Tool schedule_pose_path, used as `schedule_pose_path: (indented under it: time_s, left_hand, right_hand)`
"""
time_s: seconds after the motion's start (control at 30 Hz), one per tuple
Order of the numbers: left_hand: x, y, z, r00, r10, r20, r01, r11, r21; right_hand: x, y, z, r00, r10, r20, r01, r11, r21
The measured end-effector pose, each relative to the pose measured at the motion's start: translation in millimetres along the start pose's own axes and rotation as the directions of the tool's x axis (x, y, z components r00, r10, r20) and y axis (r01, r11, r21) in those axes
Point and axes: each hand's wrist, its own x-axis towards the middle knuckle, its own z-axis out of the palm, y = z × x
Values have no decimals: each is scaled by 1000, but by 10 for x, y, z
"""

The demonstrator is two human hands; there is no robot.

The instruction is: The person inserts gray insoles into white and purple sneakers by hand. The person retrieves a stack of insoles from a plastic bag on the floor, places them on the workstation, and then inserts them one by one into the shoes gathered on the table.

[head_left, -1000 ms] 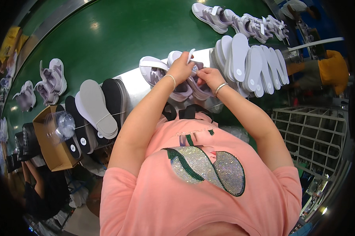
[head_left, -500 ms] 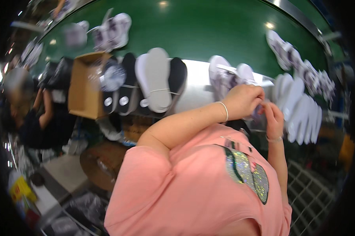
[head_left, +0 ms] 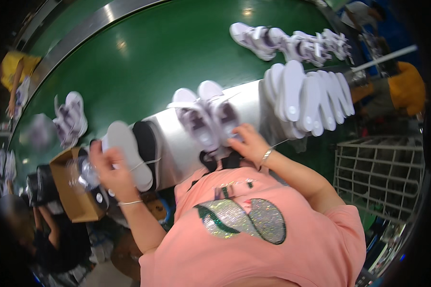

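A pair of white and purple sneakers rests on the metal ledge in front of me, toes pointing away. My right hand is at the heel of the right sneaker, thumb and fingers closed on its collar. My left hand, smeared by motion, is over at the left with its fingers apart. It is beside a grey insole bundle tied with a thin band, and close to a clear plastic roll. I cannot make out anything in it. A black insole stands next to the grey ones.
An open cardboard box stands at the left. White insoles fan out along the ledge at the right. More sneakers sit on the green belt. A wire basket is at the near right; other people work on both sides.
My hands were together above the sneakers; now they are apart. The left has reached over to the insoles and plastic roll, while the right is at the sneaker's heel. The view has turned.
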Motion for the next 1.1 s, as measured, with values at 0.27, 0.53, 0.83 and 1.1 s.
schedule_pose_path:
  time_s: [0.27, 0.53, 0.83, 1.1]
  left_hand:
    - [-472, 411, 1641, 517, -302, 801, -372, 763, 528]
    - [788, 5, 1816, 871, -85, 483, -242, 782, 574]
    - [703, -51, 1930, 922, 126, 365, -196, 967, 162]
    - [110, 151, 2081, 787, -73, 612, -24, 989, 148]
  right_hand:
    - [343, -308, -643, 947, -269, 177, 277, 961, -23]
    - [1546, 988, -2323, 889, 40, -456, -280, 834, -475]
    - [1999, 1734, -2726, 899, 341, -274, -437, 671, -599]
    - [2439, 1256, -2433, 993, 16, 120, 76, 683, -726]
